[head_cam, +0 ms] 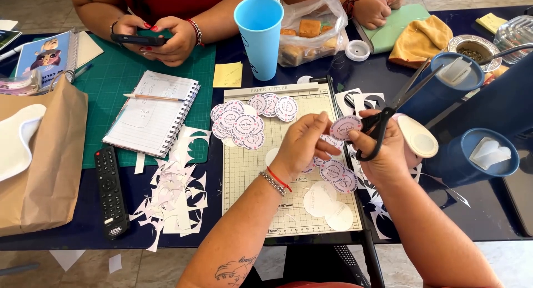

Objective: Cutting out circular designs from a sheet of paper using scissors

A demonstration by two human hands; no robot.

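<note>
My left hand pinches a round pink-and-white paper label above a paper cutter board. My right hand grips black-handled scissors, blades pointing up and to the right, and its fingers also touch the label. A pile of several cut round labels lies on the board's upper part. More labels and blank white circles lie under my hands.
White paper scraps and a black remote lie left of the board. Nearby are a spiral notebook with a pencil, a blue cup, a paper bag and blue tubs. Across the table a person holds a phone.
</note>
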